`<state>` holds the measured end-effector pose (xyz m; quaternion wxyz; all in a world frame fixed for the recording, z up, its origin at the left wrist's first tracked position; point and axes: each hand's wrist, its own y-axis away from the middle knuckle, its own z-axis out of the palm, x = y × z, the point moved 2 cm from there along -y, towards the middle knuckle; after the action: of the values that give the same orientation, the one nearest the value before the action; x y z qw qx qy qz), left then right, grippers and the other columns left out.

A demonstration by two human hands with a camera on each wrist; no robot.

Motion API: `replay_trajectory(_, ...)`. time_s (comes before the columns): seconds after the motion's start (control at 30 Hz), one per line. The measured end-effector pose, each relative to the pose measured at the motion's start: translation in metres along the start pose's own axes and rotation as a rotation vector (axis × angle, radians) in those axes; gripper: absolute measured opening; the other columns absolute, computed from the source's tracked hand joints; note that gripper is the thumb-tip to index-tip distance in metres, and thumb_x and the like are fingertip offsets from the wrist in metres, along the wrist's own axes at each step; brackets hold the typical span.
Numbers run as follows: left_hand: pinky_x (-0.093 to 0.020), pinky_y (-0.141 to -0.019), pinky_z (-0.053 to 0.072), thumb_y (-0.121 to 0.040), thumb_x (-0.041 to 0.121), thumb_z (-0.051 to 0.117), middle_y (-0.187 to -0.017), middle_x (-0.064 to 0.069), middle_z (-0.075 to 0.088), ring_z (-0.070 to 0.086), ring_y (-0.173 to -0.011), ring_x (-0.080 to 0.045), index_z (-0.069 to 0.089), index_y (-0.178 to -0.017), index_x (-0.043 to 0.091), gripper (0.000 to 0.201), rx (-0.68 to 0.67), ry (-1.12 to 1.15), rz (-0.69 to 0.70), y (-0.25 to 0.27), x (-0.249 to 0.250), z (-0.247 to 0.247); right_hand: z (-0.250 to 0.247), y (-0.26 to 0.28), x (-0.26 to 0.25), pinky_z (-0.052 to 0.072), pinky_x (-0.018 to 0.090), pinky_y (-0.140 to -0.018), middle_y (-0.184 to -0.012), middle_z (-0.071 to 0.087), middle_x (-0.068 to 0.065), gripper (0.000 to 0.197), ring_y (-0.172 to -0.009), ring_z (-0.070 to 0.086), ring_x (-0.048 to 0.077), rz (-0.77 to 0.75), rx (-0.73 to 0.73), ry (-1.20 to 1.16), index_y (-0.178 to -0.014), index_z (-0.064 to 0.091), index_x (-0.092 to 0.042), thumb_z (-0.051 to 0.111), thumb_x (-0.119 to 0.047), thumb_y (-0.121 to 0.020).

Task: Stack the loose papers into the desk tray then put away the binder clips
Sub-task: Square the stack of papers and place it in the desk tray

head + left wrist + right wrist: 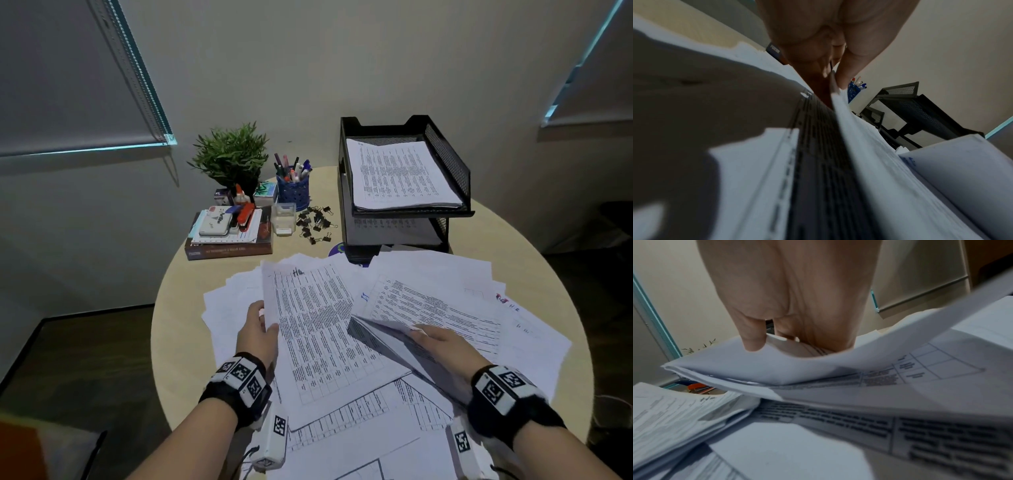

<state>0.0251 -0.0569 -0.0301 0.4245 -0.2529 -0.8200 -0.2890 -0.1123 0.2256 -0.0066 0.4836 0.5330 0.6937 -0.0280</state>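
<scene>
Loose printed papers (445, 284) lie fanned over the near half of the round table (178, 308). My left hand (262, 325) pinches the left edge of a lifted sheaf (308, 325), with the thumb (846, 71) on top of it. My right hand (431, 337) grips the lifted corner of another bunch of papers (748, 368), which curls upward. A black two-tier mesh desk tray (448, 161) at the back right holds a paper stack (397, 174) on top. Black binder clips (317, 221) lie scattered left of the tray.
At the back left stand a green plant (231, 154), a blue pen cup (293, 190), a clear small box (283, 217), and books (229, 246) topped with a stapler and a case. Walls and window blinds surround the table.
</scene>
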Motion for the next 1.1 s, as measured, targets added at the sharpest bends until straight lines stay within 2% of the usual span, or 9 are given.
replay_trajectory(0.17,-0.025,-0.075,0.044,-0.092,0.003,0.050,-0.135,-0.007,0.054,0.061,-0.104,-0.029,0.024,-0.142,0.020,0.059,-0.093,-0.033,-0.001,0.004,-0.008,0.008,0.004,0.001,-0.004,0.036,0.027,-0.097,-0.107,0.060,-0.009,0.017,-0.103,0.053,0.012,-0.003,0.014,-0.030,-0.102,0.062,-0.028,0.046,-0.033,-0.098)
replay_trajectory(0.27,-0.024,-0.078,0.044,-0.091,0.000,0.050,-0.139,-0.006,0.050,0.059,-0.112,-0.027,0.024,-0.141,0.019,0.060,-0.143,0.022,-0.016,0.005,-0.014,0.005,0.007,0.000,-0.009,0.043,0.037,-0.101,-0.109,0.069,-0.003,0.028,-0.103,0.061,0.018,0.031,0.008,-0.056,-0.103,0.068,-0.023,0.046,-0.038,-0.098)
replay_trajectory(0.47,-0.024,-0.079,0.049,-0.089,-0.008,0.050,-0.137,0.002,0.051,0.059,-0.111,-0.017,0.025,-0.142,0.028,0.068,-0.241,0.066,-0.001,0.004,-0.023,-0.015,0.021,0.007,-0.031,0.039,0.027,-0.082,-0.113,0.067,0.001,0.036,-0.101,0.059,0.019,-0.036,-0.024,0.107,-0.114,0.065,-0.015,0.041,-0.038,-0.099)
replay_trajectory(0.57,-0.009,-0.067,0.047,-0.090,-0.008,0.049,-0.119,0.023,0.051,0.057,-0.103,-0.007,0.020,-0.138,0.045,0.077,-0.244,0.096,0.046,0.011,-0.019,-0.020,0.026,0.003,-0.029,0.038,0.029,-0.099,-0.133,0.055,-0.007,0.046,-0.117,0.051,0.012,-0.048,-0.141,0.099,-0.130,0.055,-0.028,0.055,-0.050,-0.089)
replay_trajectory(0.67,-0.018,-0.082,0.048,-0.090,-0.005,0.049,-0.122,0.009,0.058,0.059,-0.107,-0.015,0.037,-0.139,0.032,0.063,-0.192,0.080,0.027,0.008,-0.021,-0.020,0.012,-0.005,-0.026,0.033,0.029,-0.104,-0.144,0.041,-0.007,0.066,-0.128,0.042,0.011,-0.058,-0.110,0.095,-0.140,0.042,-0.025,0.066,-0.046,-0.083)
replay_trajectory(0.8,-0.029,-0.086,0.049,-0.088,-0.005,0.052,-0.101,-0.003,0.065,0.062,-0.096,-0.023,0.059,-0.120,0.015,0.039,-0.176,0.035,0.018,0.007,-0.024,-0.015,-0.029,-0.027,-0.001,0.028,0.036,-0.110,-0.151,0.034,0.005,0.083,-0.137,0.035,0.023,0.013,0.220,0.166,-0.144,0.035,-0.013,0.077,-0.033,-0.076)
replay_trajectory(0.93,-0.010,-0.050,0.039,-0.085,-0.014,0.050,-0.082,-0.011,0.056,0.048,-0.069,-0.020,0.065,-0.094,0.014,0.033,-0.183,0.113,-0.006,0.010,-0.022,-0.008,-0.047,-0.040,0.029,0.033,0.041,-0.110,-0.148,0.038,0.009,0.100,-0.133,0.039,0.028,0.125,0.199,0.397,-0.143,0.032,-0.008,0.083,-0.045,-0.064)
replay_trajectory(1.03,-0.021,-0.053,0.036,-0.083,-0.013,0.052,-0.075,-0.012,0.054,0.046,-0.065,-0.020,0.065,-0.071,0.018,0.036,-0.179,0.100,-0.011,0.009,-0.026,-0.005,-0.049,-0.038,0.034,0.043,0.045,-0.095,-0.124,0.052,0.007,0.087,-0.111,0.050,0.027,0.144,0.165,0.521,-0.115,0.051,-0.019,0.075,-0.069,-0.048)
replay_trajectory(1.1,-0.022,-0.055,0.037,-0.081,-0.013,0.054,-0.074,-0.011,0.055,0.048,-0.062,-0.020,0.064,-0.067,0.021,0.039,-0.167,0.089,0.003,0.010,-0.024,-0.005,-0.050,-0.040,0.037,0.045,0.045,-0.090,-0.115,0.050,0.005,0.081,-0.103,0.048,0.025,0.157,0.144,0.579,-0.097,0.050,-0.021,0.069,-0.077,-0.042)
